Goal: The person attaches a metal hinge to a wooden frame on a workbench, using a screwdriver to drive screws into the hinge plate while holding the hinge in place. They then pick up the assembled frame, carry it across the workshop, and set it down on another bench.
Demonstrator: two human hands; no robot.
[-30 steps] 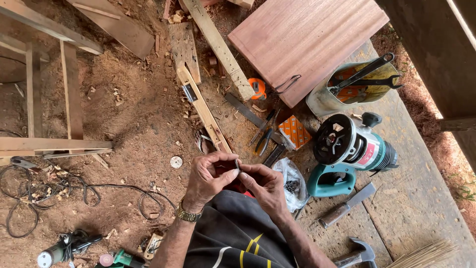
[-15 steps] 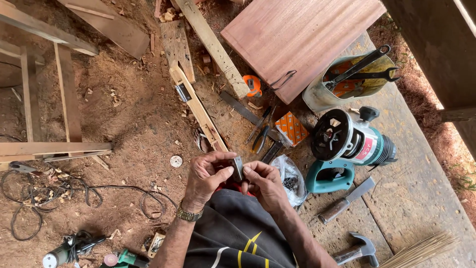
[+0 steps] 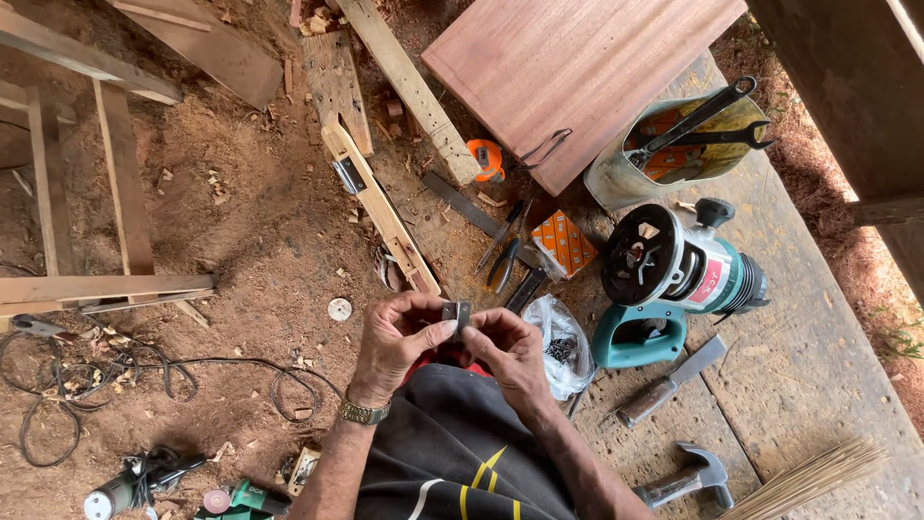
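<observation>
Dirt floor (image 3: 241,221) covered in sawdust is carrying wood strips (image 3: 385,207), a reddish board (image 3: 568,67), tape measure (image 3: 488,159), pliers (image 3: 502,265), black cable (image 3: 144,371). Grey plank flooring (image 3: 818,337) on the right is bearing a teal router (image 3: 674,270), chisel (image 3: 669,385), hammer (image 3: 688,477), bucket of wrenches (image 3: 674,144).

You have 1 view only, from the camera on your head, looking almost straight down past your chest to the ground. Your left hand (image 3: 393,339) and right hand (image 3: 510,354) sit close under the lens, low in the middle of the frame. The sawdust-strewn dirt floor (image 3: 241,221) fills the left side, farther off. The reddish-brown rectangular wooden board (image 3: 568,72) lies toward the top edge, ahead of you.
</observation>
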